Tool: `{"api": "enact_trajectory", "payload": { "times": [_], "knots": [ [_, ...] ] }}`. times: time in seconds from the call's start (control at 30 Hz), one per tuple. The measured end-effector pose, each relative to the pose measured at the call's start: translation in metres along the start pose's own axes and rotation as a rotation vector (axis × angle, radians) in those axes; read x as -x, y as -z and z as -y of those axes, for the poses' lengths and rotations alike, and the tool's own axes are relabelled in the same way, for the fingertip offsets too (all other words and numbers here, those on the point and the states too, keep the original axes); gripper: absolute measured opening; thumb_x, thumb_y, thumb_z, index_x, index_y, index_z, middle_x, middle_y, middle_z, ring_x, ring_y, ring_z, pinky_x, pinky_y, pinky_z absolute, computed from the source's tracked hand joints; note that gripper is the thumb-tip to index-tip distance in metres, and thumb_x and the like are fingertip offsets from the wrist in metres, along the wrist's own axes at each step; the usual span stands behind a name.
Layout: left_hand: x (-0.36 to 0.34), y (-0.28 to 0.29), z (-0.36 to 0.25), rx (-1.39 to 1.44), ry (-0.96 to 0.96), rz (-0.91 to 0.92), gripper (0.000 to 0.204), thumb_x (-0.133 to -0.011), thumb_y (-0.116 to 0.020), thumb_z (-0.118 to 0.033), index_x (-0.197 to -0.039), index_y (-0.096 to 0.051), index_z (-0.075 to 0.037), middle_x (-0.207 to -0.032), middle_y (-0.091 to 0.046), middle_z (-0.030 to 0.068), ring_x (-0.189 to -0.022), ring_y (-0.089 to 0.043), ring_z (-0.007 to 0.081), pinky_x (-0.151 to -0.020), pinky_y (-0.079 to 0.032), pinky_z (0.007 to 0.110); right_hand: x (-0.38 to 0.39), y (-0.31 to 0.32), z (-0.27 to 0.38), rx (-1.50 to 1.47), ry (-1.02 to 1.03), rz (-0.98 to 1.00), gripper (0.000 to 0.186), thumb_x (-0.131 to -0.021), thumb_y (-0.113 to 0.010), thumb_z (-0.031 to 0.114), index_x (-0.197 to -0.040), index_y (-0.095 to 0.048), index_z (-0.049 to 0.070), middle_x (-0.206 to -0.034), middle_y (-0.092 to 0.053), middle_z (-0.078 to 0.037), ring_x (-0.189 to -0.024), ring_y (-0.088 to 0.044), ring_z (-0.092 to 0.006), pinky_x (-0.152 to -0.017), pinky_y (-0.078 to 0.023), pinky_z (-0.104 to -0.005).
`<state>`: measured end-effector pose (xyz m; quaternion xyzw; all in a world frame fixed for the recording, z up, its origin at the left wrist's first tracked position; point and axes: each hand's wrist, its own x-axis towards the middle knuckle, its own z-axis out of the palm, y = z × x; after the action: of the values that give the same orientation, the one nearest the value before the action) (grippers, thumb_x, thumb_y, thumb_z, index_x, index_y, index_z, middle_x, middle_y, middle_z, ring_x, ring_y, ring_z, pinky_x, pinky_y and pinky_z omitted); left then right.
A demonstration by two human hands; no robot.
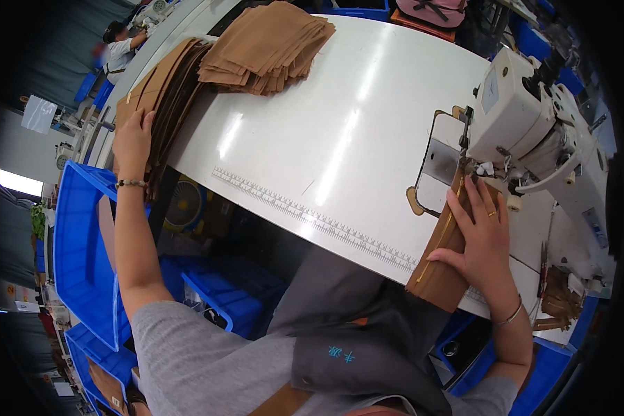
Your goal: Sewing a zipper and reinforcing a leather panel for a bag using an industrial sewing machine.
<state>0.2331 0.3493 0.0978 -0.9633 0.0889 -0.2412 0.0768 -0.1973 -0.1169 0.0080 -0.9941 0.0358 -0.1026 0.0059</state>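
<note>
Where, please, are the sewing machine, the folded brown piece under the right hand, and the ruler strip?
sewing machine (527,118), head view, white body.
brown piece (440,267), head view, its middle.
ruler strip (312,220), head view, mid-length on the table edge.

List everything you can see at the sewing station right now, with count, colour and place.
Table: one, white, centre.
Sewing machine: one, white, right.
Folded brown piece: one, under the needle, hanging over the table's near edge.
Brown pieces: one fanned pile, far edge.
Brown stack: one, left edge.
Bins: several, blue, lower left.
Left hand: on the brown stack.
Right hand: flat on the folded brown piece.
</note>
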Motion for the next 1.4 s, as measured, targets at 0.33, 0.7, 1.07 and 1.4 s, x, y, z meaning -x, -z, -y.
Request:
{"api": "enact_trajectory", "payload": {
  "times": [0.33,0.7,1.07,1.4],
  "knots": [
    [-0.051,0.029,0.033,-0.26,-0.251,-0.001,0.026,-0.093,-0.061,-0.022,-0.115,-0.07,-0.009,-0.103,-0.074,0.019,-0.096,-0.07,0.0431,-0.084,-0.056,0.055,0.002,0.0,0.0,-0.05,0.001,-0.019,0.103,-0.069,-0.073,0.076,-0.148,-0.058,0.011,-0.158,-0.047,-0.021,-0.143,-0.047,-0.0388,-0.109,-0.039,-0.0549],
    [0.037,0.167,-0.119,0.166,-0.456,0.109,0.045,-0.101,-0.06,-0.018,-0.146,-0.061,-0.016,-0.102,-0.072,0.0247,-0.095,-0.068,0.0421,-0.086,-0.051,0.05,0.004,0.0,-0.003,-0.096,-0.006,-0.002,0.094,-0.078,-0.071,0.075,-0.145,-0.061,0.011,-0.157,-0.047,-0.024,-0.144,-0.047,-0.0392,-0.118,-0.033,-0.0586],
    [0.162,0.183,-0.231,0.726,-1.381,1.028,0.046,-0.098,-0.058,-0.013,-0.141,-0.056,0.004,-0.073,-0.067,0.0232,-0.066,-0.068,0.0416,-0.063,-0.055,0.048,0.007,-0.008,-0.005,-0.115,-0.024,-0.06,0.097,-0.071,-0.074,0.076,-0.134,-0.066,0.003,-0.158,-0.046,-0.023,-0.14,-0.049,-0.0371,-0.118,-0.034,-0.0593],
    [0.171,0.154,-0.305,1.295,-1.27,1.705,0.052,-0.108,-0.052,-0.025,-0.15,-0.051,0.005,-0.118,-0.069,0.0215,-0.107,-0.067,0.0343,-0.094,-0.052,0.039,0.01,-0.015,-0.012,-0.153,0.027,-0.125,0.071,-0.081,-0.076,0.039,-0.139,-0.062,0.001,-0.157,-0.045,-0.02,-0.143,-0.045,-0.0359,-0.118,-0.033,-0.0617]
  ]
}}
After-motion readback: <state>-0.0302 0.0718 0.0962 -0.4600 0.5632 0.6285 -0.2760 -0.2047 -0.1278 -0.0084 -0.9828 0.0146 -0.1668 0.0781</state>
